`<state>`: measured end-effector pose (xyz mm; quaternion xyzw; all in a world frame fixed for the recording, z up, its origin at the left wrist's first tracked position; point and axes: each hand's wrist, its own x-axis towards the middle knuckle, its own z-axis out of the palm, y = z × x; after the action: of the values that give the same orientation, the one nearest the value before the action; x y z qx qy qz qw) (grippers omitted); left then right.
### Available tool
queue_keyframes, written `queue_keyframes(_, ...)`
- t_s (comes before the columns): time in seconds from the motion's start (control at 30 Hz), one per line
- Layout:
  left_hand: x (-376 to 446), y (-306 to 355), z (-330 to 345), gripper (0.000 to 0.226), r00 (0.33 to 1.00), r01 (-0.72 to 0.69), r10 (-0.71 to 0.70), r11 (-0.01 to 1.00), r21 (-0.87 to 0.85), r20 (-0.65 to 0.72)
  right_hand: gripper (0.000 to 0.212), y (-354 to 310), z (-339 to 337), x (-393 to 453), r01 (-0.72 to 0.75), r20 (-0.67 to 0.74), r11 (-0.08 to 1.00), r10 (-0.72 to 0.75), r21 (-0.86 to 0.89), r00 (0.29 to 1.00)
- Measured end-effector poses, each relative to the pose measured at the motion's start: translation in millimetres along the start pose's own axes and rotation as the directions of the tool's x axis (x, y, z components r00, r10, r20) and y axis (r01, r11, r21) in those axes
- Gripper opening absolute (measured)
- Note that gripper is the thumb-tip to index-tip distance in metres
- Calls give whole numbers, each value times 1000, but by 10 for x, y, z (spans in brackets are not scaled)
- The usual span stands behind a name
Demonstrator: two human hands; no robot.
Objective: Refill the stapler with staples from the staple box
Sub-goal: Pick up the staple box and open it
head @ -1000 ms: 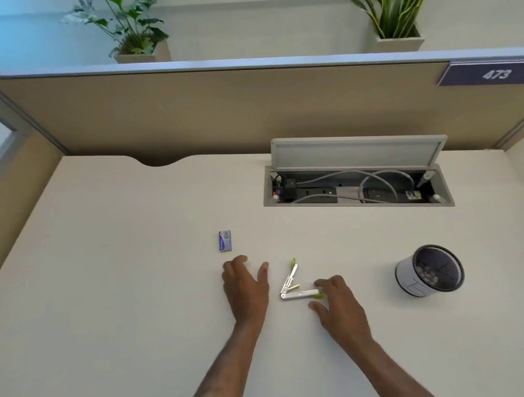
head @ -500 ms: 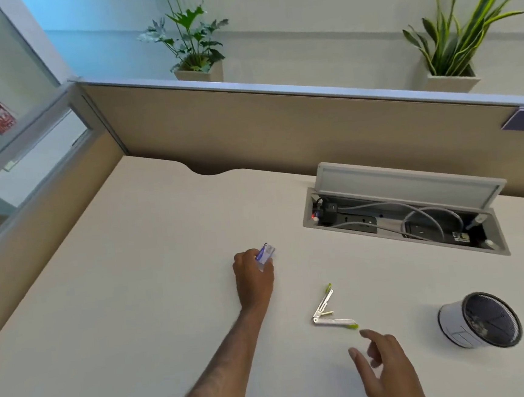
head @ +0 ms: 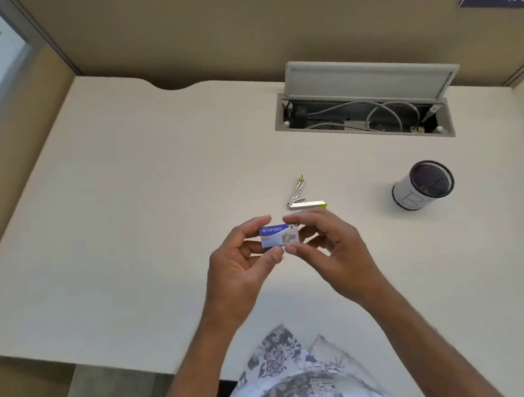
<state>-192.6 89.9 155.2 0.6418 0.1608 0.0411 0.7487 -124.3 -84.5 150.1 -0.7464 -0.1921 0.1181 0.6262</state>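
- My patterned shirt (head: 299, 382) shows at the bottom, both forearms reaching out over the desk (head: 114, 227).
- Left hand (head: 238, 263) pinches the left end of the staple box (head: 279, 235), thumb underneath and fingers curled over the top.
- Right hand (head: 328, 249) pinches the right end the same way, so the box sits between both hands, held up off the desk, label facing me.
- Just past my right fingertips, the stapler (head: 301, 196) lies on the desk, flipped open in a V, apart from both hands.
- Further right, a mesh cup (head: 421, 189), well apart from the stapler.
- Beyond that, the cable tray (head: 364, 116) with its lid up.
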Motion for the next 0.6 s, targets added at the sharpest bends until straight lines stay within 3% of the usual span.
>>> queue_keyframes(0.17, -327, 160, 73, 34, 987, -14, -27, 966, -256, -156, 32, -175, 146, -233, 61, -103, 998, -58, 21, 993)
queue_keyframes(0.6, -509, 224, 122, 10, 988, 25, -74, 941, -336, -134, 31, -375, 172, -406, 56, -124, 998, -55, 5, 991)
